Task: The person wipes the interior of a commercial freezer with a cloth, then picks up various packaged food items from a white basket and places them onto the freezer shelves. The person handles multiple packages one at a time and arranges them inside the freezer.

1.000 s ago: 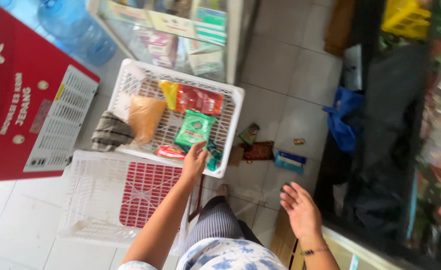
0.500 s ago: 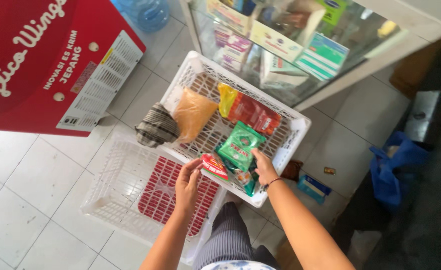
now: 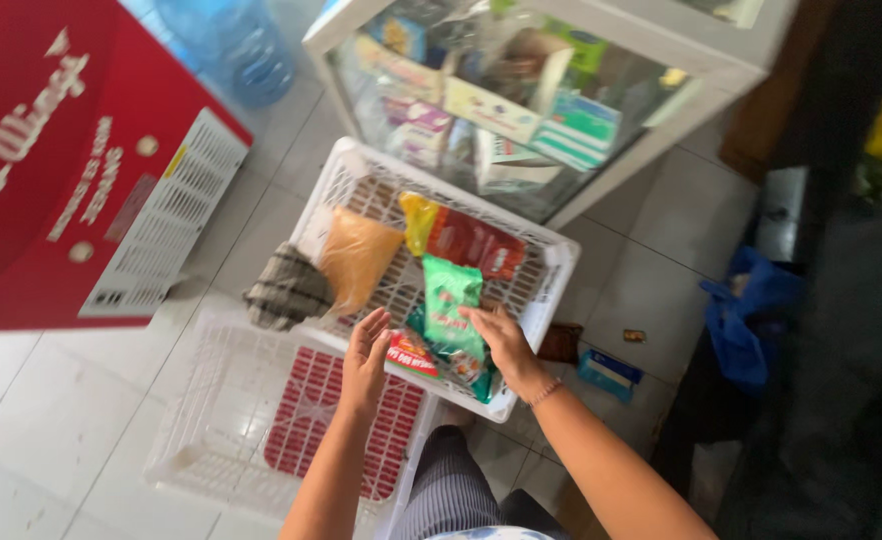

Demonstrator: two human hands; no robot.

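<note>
The left hand (image 3: 366,350) hangs with its fingers loosely spread at the near rim of a white slatted plastic crate (image 3: 551,262), its fingertips touching or just over a small red-and-white snack packet (image 3: 413,352) that lies against that rim; the blur makes it hard to say whether the fingers actually grip it. The right hand (image 3: 501,340) lies flat and open, palm down, on a green foil packet (image 3: 451,300) that sits near the middle of the crate, with more green and patterned packets (image 3: 466,368) stacked under it toward the near right corner. Farther in the crate lie a red foil packet with a yellow end (image 3: 471,240) and, to the left, a clear bag of orange-brown contents (image 3: 356,255). A folded striped grey cloth (image 3: 286,290) rests just outside the crate's left wall. Near and to the left, a second white crate (image 3: 201,440) holds a red slatted panel (image 3: 311,420). A red cabinet (image 3: 51,170) stands at the far left, a glass display case (image 3: 561,90) beyond the crates, and a blue bag (image 3: 751,310) lies on the tiled floor at the right.
</note>
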